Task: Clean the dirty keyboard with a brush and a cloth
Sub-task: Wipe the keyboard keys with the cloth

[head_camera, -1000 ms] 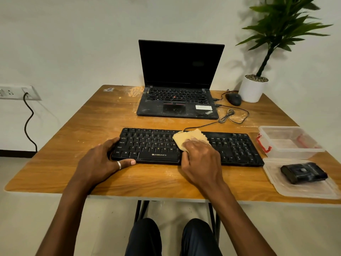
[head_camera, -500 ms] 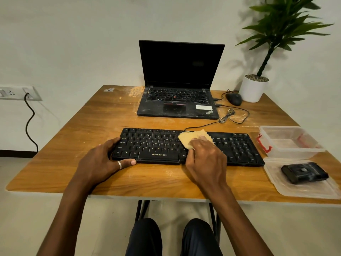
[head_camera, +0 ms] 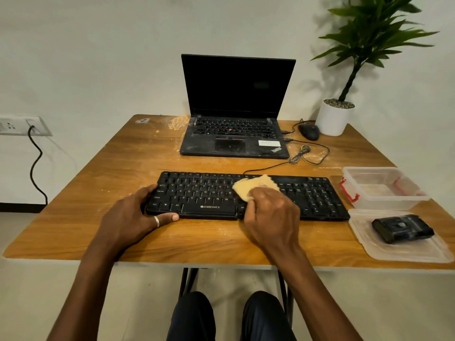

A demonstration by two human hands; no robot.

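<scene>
A black, dusty keyboard [head_camera: 317, 200] lies across the near middle of the wooden table [head_camera: 123, 163]. My left hand [head_camera: 133, 217] grips its left end, with the thumb along the front edge and the fingers over the corner. A yellow cloth [head_camera: 248, 188] sits on the keys right of the middle. My right hand [head_camera: 270, 212] holds it there, its fingers curled down onto it and covering its near part. A black blocky object [head_camera: 402, 228], possibly the brush, lies on a clear lid at the right.
An open, dusty laptop [head_camera: 234, 136] stands behind the keyboard, with a mouse [head_camera: 309, 131] and a looped cable [head_camera: 305, 153] to its right. A clear tub [head_camera: 384, 188] and its lid [head_camera: 403, 249] occupy the right edge. A potted plant [head_camera: 333, 119] stands at the back right corner.
My right hand slid the cloth a little to the right over the keys, then back to the left. The left hand and the keyboard stayed put.
</scene>
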